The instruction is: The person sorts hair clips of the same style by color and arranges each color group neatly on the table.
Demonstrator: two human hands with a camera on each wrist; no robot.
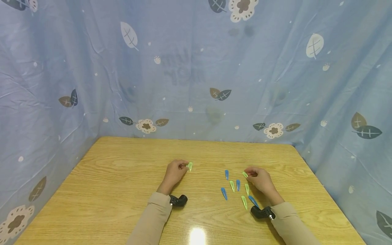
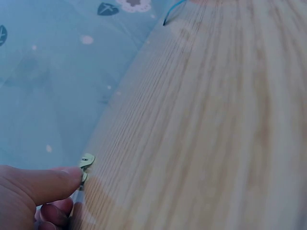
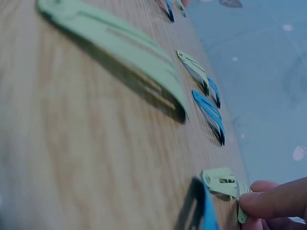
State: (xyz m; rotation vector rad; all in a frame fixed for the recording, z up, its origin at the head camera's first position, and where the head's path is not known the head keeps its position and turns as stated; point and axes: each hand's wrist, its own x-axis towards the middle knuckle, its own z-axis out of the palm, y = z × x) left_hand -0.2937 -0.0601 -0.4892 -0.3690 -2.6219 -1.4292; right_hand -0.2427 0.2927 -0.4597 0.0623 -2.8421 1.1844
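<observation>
My left hand (image 1: 176,171) pinches a light green snap hair clip (image 2: 84,178) between thumb and fingers, low over the wooden table. Right beside its fingertips lies another green hair clip (image 1: 190,166), nearly parallel to the held one. On the other side, my right hand (image 1: 258,178) has a green hair clip (image 1: 245,174) between thumb and forefinger; part of that clip is hidden by the fingers. In the right wrist view, the held clip (image 3: 242,214) overlaps the end of a green clip (image 3: 219,181) lying on the table.
Loose green clips (image 1: 244,202) and several blue clips (image 1: 224,193) lie scattered in front of and left of my right hand. One blue clip (image 1: 253,201) is close to the right wrist camera (image 1: 261,212). A patterned blue curtain (image 1: 190,85) hangs behind the table (image 1: 122,190).
</observation>
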